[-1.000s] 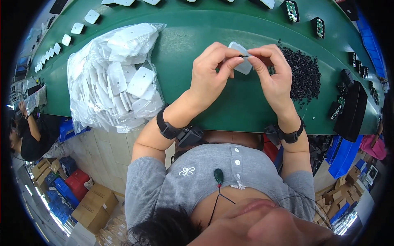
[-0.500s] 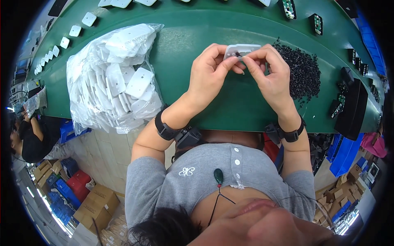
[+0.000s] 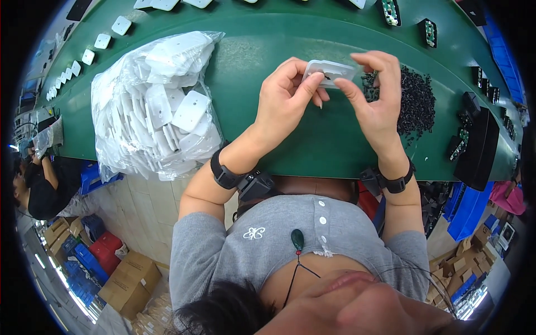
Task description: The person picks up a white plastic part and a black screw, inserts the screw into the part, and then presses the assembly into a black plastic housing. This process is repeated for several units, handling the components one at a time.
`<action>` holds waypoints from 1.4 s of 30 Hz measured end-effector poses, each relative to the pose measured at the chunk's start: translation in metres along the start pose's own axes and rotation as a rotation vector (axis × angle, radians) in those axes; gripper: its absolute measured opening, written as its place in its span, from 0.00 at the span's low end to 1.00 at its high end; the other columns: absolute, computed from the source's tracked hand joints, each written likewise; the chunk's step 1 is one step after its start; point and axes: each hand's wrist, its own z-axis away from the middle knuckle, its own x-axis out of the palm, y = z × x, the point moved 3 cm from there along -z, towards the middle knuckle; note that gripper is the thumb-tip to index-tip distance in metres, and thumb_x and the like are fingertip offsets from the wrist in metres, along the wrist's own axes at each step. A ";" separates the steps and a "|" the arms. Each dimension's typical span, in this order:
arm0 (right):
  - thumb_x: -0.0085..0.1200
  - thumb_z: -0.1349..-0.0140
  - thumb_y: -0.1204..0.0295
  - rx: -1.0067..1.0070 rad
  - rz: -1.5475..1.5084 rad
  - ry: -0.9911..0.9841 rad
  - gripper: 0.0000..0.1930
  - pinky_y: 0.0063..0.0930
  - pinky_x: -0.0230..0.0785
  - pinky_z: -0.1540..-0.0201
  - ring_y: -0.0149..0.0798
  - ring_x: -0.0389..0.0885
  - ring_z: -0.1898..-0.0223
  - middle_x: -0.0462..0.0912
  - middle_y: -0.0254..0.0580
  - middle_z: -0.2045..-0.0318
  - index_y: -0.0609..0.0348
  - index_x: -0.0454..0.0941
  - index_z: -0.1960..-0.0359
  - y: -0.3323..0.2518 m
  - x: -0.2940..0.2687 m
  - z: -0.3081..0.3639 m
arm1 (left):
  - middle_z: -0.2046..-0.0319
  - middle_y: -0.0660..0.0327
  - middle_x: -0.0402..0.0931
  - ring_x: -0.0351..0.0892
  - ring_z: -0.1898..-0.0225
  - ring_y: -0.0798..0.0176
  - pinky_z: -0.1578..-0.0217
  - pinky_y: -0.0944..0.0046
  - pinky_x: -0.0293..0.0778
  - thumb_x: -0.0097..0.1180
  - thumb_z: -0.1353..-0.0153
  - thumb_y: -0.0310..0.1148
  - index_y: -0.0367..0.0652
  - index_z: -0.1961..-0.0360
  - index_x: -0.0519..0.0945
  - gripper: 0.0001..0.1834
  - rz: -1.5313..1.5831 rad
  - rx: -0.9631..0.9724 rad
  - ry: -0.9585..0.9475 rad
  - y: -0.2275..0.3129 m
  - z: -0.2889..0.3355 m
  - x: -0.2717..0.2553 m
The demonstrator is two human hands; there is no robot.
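Observation:
A white plastic cover [image 3: 341, 69] with rounded corners is tilted over the bench, pinched at its left side by my left hand [image 3: 283, 96]. The thumb lies across its face, where a small dark spot shows beside the thumb tip. My right hand [image 3: 379, 97] is just right of the cover, its thumb and fingers spread apart, with nothing visible between them. That thumb tip is close to the cover's lower right edge; whether it touches I cannot tell. Behind the right hand lies a pile of small black parts [image 3: 417, 103], partly hidden by it.
On the green bench [image 3: 245, 72], a clear plastic bag [image 3: 215, 125] full of white covers lies at left. White covers [image 3: 102, 42] line the far left. Black housings with green circuit boards [image 3: 429, 33] stand at right, near a black panel [image 3: 481, 151]. Another person [image 3: 42, 184] sits far left.
My right hand has come off the cover, moving slightly right, and its fingers have opened. The left hand still holds the cover, now tilted a little differently.

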 end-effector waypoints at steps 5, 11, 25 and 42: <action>0.67 0.46 0.71 0.202 -0.132 -0.281 0.12 0.23 0.62 0.62 0.28 0.71 0.65 0.76 0.35 0.66 0.59 0.77 0.63 0.008 0.005 0.003 | 0.72 0.59 0.79 0.79 0.73 0.72 0.71 0.73 0.74 0.53 0.32 0.25 0.34 0.62 0.76 0.04 -0.052 0.010 -0.037 -0.001 -0.001 0.002; 0.64 0.40 0.72 0.482 -0.522 -0.423 0.10 0.16 0.62 0.64 0.22 0.70 0.66 0.75 0.30 0.68 0.59 0.74 0.68 0.025 -0.001 0.006 | 0.72 0.58 0.79 0.79 0.73 0.71 0.71 0.73 0.75 0.52 0.32 0.25 0.32 0.60 0.75 0.05 0.125 -0.079 -0.076 0.004 0.002 0.008; 0.67 0.48 0.61 -0.160 0.806 0.186 0.26 0.45 0.71 0.53 0.52 0.77 0.58 0.77 0.50 0.63 0.59 0.76 0.49 0.114 -0.021 -0.090 | 0.71 0.58 0.74 0.74 0.65 0.50 0.62 0.53 0.70 0.60 0.45 0.26 0.45 0.70 0.80 0.01 -1.100 0.323 0.143 -0.006 -0.022 -0.029; 0.64 0.46 0.77 0.070 -0.215 -0.400 0.22 0.32 0.67 0.45 0.40 0.75 0.48 0.76 0.43 0.52 0.60 0.73 0.49 0.012 -0.012 0.039 | 0.58 0.54 0.70 0.70 0.56 0.50 0.56 0.55 0.70 0.72 0.55 0.38 0.39 0.49 0.73 0.32 -1.479 0.346 -0.034 0.005 0.005 -0.022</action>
